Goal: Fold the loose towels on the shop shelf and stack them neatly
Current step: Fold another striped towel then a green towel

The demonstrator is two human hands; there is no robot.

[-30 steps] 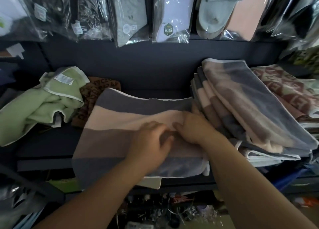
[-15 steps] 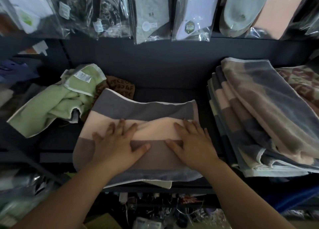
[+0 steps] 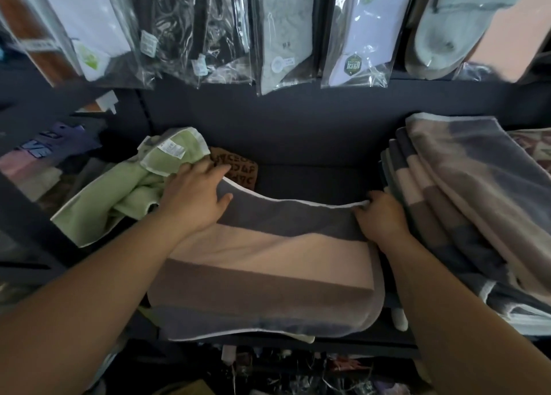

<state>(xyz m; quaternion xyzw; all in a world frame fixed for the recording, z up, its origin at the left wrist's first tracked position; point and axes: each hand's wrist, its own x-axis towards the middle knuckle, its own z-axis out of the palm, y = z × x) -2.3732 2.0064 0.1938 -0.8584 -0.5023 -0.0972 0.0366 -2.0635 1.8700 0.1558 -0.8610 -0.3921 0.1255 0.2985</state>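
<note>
Both hands are on the far edge of the grey, peach and brown striped towel (image 3: 268, 260). The left hand (image 3: 193, 198) grips its left corner and the right hand (image 3: 380, 218) pinches the white hem at the right corner. The towel lies flat on the dark shelf (image 3: 313, 174), between a crumpled light green towel (image 3: 119, 192) and a stack of folded striped towels (image 3: 462, 201).

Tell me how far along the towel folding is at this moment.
Done: a stack of folded striped towels sits at the right. In hand: the left hand and right hand each hold a far corner of the striped towel spread in the middle, apparently mid-fold. Left: the crumpled green towel, perhaps the brown patterned towel behind it, then stacking.
</note>
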